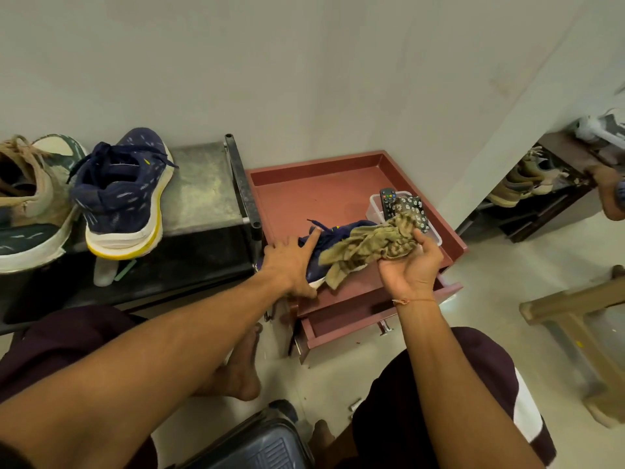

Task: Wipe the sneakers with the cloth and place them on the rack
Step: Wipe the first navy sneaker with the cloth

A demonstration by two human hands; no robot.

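Navy-blue knit sneaker (329,236) on the red-brown cabinet (304,184): largely covered by left hand (287,265) and crumpled olive cloth (368,247). Beige-and-green laced sneaker (30,204): cropped at left edge. Black remote control (388,201): lower half hidden; button labels illegible.

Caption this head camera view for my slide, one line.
Left hand rests on a navy sneaker atop the red cabinet while the right hand holds the cloth.

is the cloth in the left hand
No, the right hand grips the cloth, while the left hand rests on the navy sneaker.
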